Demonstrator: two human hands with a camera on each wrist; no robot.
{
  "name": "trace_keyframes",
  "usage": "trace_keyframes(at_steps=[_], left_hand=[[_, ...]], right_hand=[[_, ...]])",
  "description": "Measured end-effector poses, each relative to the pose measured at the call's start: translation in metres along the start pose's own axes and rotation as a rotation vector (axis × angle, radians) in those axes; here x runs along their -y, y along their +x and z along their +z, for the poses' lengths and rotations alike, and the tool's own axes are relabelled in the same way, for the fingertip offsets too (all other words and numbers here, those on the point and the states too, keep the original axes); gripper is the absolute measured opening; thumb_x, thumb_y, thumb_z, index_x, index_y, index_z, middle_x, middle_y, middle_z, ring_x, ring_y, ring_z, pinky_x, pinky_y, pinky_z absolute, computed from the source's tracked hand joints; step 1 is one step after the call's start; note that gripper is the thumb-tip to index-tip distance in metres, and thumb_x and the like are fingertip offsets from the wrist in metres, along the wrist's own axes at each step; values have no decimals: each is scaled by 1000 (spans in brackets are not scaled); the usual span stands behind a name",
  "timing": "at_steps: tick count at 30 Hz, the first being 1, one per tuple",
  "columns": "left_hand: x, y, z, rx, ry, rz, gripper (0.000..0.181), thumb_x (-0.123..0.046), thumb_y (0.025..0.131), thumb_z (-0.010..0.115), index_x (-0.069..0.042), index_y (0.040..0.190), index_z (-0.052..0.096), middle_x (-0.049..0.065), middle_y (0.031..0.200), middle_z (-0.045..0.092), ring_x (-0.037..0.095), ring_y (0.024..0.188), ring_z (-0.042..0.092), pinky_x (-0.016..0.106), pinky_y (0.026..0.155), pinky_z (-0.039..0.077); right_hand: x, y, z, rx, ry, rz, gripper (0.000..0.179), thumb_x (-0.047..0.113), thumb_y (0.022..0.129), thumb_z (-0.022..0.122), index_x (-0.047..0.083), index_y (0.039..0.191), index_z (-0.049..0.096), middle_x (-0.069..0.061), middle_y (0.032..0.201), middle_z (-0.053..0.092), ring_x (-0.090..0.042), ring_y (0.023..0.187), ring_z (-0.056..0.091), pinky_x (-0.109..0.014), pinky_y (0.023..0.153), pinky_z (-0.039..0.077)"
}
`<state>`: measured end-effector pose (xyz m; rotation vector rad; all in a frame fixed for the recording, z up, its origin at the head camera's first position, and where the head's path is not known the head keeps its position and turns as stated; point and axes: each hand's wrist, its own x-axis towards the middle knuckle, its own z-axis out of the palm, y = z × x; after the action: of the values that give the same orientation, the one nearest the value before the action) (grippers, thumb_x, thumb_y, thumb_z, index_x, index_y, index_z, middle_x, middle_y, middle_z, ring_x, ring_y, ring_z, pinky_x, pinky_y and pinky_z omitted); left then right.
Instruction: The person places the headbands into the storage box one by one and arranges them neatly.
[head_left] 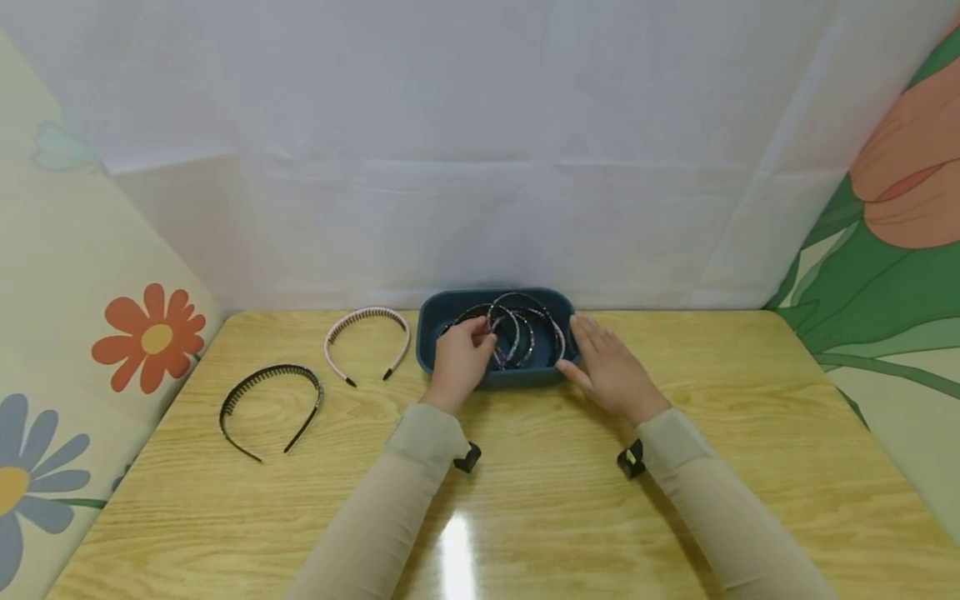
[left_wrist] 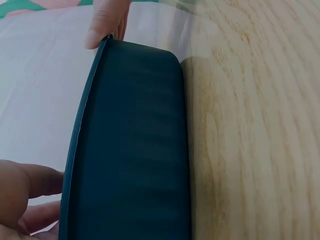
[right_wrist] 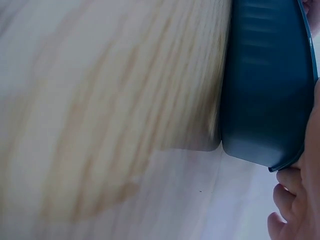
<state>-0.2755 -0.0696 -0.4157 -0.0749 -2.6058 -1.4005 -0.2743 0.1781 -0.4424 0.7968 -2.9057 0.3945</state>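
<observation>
A dark blue plastic basket (head_left: 525, 379) stands at the back of the table with several dark, glittery headbands (head_left: 551, 321) piled inside. My left hand (head_left: 459, 360) reaches over its front rim, thumb and fingertips together, and pinches a headband (head_left: 516, 333) among the pile. In the left wrist view the basket wall (left_wrist: 130, 140) hides what those fingers grip. On the right, my right hand (head_left: 615, 372) rests against the basket's right end, fingers nearly straight along the side and thumb at the front rim. The right wrist view shows its fingers (right_wrist: 287, 195) just by the rim's corner.
Left of the basket lies a pink headband (head_left: 367, 312) with dark tips and inner teeth. Nearer me, farther left, is a black toothed headband (head_left: 270, 371). A white sheet (head_left: 480, 167) hangs behind the wooden table (head_left: 540, 500); flowered panels (head_left: 157, 342) flank it.
</observation>
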Motion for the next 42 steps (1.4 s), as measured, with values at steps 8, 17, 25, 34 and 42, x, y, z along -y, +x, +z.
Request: trace_keyframes(at_steps=[8, 17, 25, 34, 42], left_hand=[[1, -2, -1, -8, 7, 27, 39, -7, 97, 64, 6, 134, 62, 20, 122, 69, 31, 110, 67, 45, 96, 54], [0, -7, -2, -37, -39, 63, 31, -6, 95, 61, 4, 124, 67, 18, 120, 70, 31, 108, 68, 44, 93, 55], [1, -21, -12, -32, -28, 91, 26, -10, 99, 60, 1, 121, 69, 15, 116, 71, 27, 104, 68, 42, 92, 56], [8, -36, -46, -58, -33, 126, 25, -12, 102, 58, 0, 124, 66, 17, 112, 71, 27, 97, 68, 44, 86, 57], [20, -42, -79, -180, 85, 163, 26, -12, 102, 57, 1, 123, 67, 18, 109, 72, 32, 100, 69, 46, 89, 57]], right_hand=[[0, 0, -1, -2, 9, 1, 75, 42, 109, 44, -7, 159, 16, -24, 166, 18, -38, 154, 16, -53, 125, 13], [-1, -1, -1, -13, 12, 0, 77, 48, 109, 38, -8, 158, 18, -24, 165, 19, -39, 153, 16, -53, 125, 14], [0, 0, -1, -19, 18, -5, 76, 44, 109, 43, -8, 158, 18, -24, 165, 19, -39, 153, 17, -55, 124, 16], [-1, 1, 2, -28, 12, -7, 75, 42, 109, 45, -8, 158, 18, -24, 165, 20, -39, 153, 18, -54, 124, 15], [1, 1, 1, -13, 10, 2, 76, 39, 108, 49, -8, 158, 18, -24, 165, 18, -39, 153, 17, -53, 125, 14]])
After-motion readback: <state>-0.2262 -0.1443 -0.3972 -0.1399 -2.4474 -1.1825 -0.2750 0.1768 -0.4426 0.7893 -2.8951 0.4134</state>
